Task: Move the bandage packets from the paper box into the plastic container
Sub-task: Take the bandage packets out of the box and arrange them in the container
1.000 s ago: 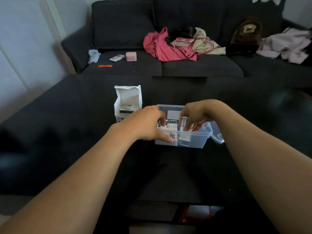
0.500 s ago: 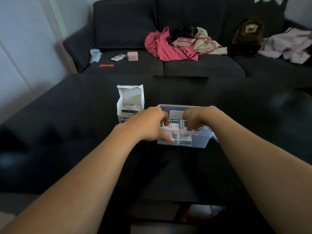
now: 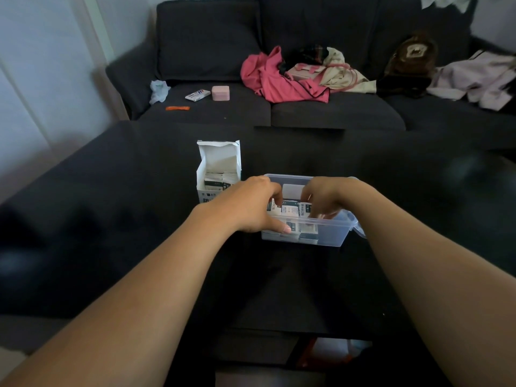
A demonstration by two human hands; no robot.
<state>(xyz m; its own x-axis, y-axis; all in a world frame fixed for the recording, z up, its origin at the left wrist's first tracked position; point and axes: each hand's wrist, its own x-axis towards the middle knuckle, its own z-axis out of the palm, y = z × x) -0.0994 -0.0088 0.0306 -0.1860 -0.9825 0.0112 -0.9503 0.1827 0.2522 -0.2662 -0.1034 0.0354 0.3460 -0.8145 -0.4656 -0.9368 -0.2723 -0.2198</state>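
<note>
Change: since a second ago, the packet once held upright by the right hand (image 3: 325, 198) has been lowered in among the others; the right fingers are now curled down inside the plastic container (image 3: 329, 236). Little shift is noted in the left hand (image 3: 251, 208).
Left grip: the container's near-left corner is clasped, thumb pressed along the outer front wall, fingers hooked over the rim into the interior. Whether those fingers also touch a packet cannot be told.
Right grip: fingers are bent downward onto the bandage packets (image 3: 290, 210) just beneath them; whether a packet is actually pinched or only pressed cannot be told.
Packets moved: a row is seen standing on edge between the two hands, more lying lower against the front wall below the left thumb.
Packets left: further packets (image 3: 217, 181) are seen inside the paper box (image 3: 219, 160), just beyond the left knuckles.
Paper box: upright, top flap raised, standing just beside the container on the left hand's far side; whether the two touch cannot be told.
Container lid: a clear lid edge (image 3: 358, 227) is seen below the right wrist, at the container's right end.
Surface: dark table (image 3: 111, 219) beneath both forearms.
Beyond the hands: a dark sofa (image 3: 335, 115) carrying a pink garment (image 3: 273, 79), a small pink box (image 3: 220, 93) and a brown bag (image 3: 410, 60).
</note>
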